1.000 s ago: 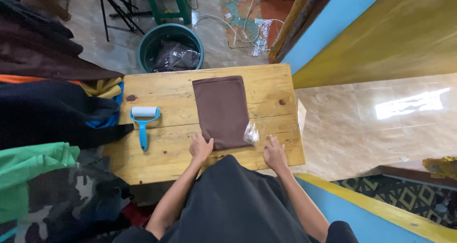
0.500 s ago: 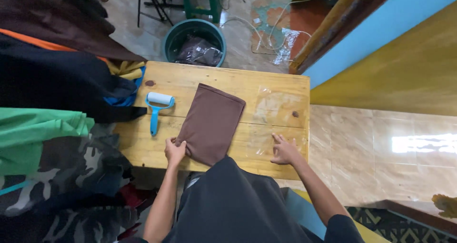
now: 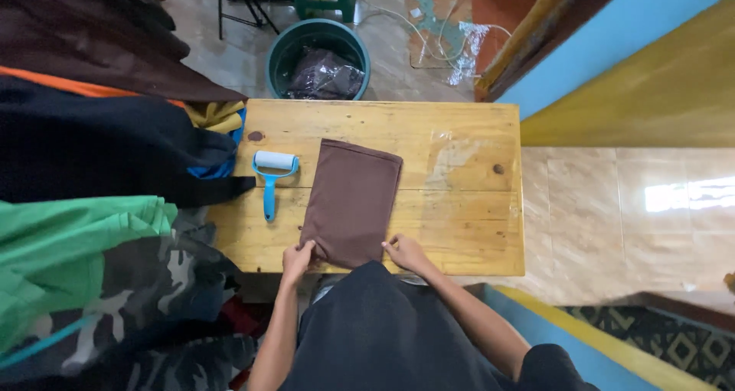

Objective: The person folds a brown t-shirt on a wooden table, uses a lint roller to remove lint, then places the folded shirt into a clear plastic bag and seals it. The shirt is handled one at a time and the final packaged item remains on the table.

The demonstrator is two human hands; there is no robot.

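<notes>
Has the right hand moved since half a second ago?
Yes. The right hand has come in from the bare wooden table to the near right corner of the folded brown cloth, farther from the table's right edge.

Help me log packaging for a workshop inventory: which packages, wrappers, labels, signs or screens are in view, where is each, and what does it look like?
Clear plastic bag: inside the round green bin beyond the table's far edge; crumpled, with dark contents.
Clear plastic wrapper: on the floor right of the bin; crumpled, see-through.
Clear plastic sheet: flat on the wooden table, right of the folded brown cloth; glossy.
No labels, signs or screens show.
</notes>
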